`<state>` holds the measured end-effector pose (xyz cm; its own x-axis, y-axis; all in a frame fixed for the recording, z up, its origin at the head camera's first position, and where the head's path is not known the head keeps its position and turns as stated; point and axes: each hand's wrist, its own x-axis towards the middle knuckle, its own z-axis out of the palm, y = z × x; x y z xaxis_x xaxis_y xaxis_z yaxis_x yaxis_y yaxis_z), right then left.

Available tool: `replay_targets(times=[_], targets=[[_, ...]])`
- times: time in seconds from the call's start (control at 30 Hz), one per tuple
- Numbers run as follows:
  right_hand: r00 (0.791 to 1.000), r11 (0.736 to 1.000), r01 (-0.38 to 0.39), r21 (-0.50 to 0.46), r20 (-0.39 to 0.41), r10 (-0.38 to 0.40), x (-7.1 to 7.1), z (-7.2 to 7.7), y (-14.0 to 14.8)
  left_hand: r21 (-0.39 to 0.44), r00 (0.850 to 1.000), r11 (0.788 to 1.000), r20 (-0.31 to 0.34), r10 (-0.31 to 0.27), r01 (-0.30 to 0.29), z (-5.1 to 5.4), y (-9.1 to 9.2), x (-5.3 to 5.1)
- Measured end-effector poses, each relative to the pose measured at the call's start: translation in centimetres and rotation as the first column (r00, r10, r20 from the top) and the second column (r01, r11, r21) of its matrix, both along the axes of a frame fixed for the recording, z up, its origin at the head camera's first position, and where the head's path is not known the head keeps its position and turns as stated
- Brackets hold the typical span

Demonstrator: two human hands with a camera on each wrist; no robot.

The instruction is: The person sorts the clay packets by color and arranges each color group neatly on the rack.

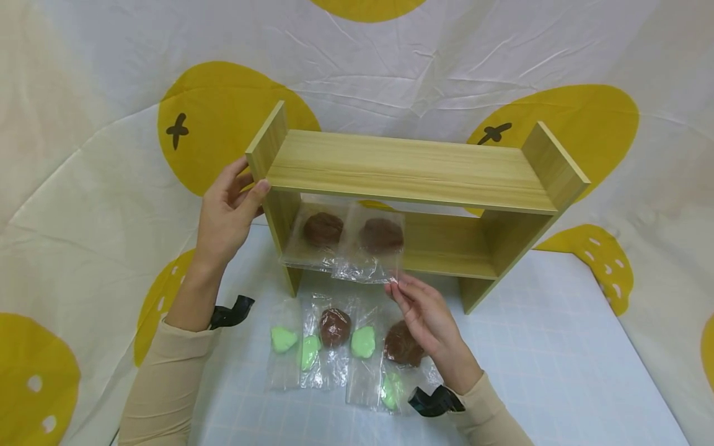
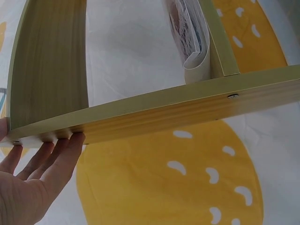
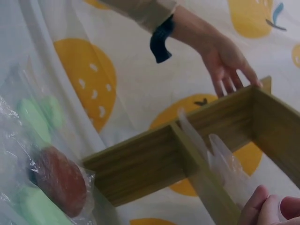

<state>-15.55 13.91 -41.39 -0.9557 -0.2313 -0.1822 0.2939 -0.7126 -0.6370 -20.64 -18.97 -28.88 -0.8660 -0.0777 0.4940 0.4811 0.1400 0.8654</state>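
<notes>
A small wooden shelf (image 1: pixel 401 162) stands before me. My left hand (image 1: pixel 225 214) holds its left side panel near the top, thumb at the front edge and fingers against the outer face (image 2: pixel 44 173). On the lower board lie two clear plastic bags, each with a flattened brown lump. My right hand (image 1: pixel 429 316) pinches the front right corner of the right-hand bag (image 1: pixel 370 241), which overlaps the left-hand bag (image 1: pixel 320 235). In the right wrist view, its fingertips (image 3: pixel 255 201) show at the lower edge, by the clear plastic.
On the pale checked table (image 1: pixel 563 347), in front of the shelf, lie several clear bags with green lumps (image 1: pixel 363 342) and brown lumps (image 1: pixel 335 327). One brown lump (image 1: pixel 403 344) is partly behind my right hand. A patterned cloth (image 1: pixel 390 68) hangs behind.
</notes>
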Motion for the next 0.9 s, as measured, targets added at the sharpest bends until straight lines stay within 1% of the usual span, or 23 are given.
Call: replay_targets(times=[0.2,0.47,0.63,0.73,0.9], targets=[[1.0,0.994,-0.005,-0.113,0.025,0.008,-0.02,-0.17,0.35,0.018,1.0,1.0,-0.003,-0.013,0.013,-0.03,0.0,-0.09],[0.999,0.979,-0.018,-0.202,0.024,0.023,-0.07,-0.25,0.46,0.021,1.0,1.0,-0.005,-0.019,0.019,-0.02,-0.04,-0.06],[0.999,0.975,-0.019,-0.221,0.03,0.026,-0.06,-0.21,0.3,0.014,1.0,1.0,-0.001,-0.009,0.009,-0.04,-0.12,0.0],[0.999,0.976,0.006,-0.218,0.044,0.004,-0.09,-0.14,0.2,0.007,1.0,1.0,0.002,0.0,0.0,-0.05,-0.12,0.03],[0.998,0.974,0.037,-0.225,0.062,-0.023,-0.06,-0.03,0.28,0.027,1.0,1.0,-0.001,-0.01,0.01,-0.17,-0.06,-0.1]])
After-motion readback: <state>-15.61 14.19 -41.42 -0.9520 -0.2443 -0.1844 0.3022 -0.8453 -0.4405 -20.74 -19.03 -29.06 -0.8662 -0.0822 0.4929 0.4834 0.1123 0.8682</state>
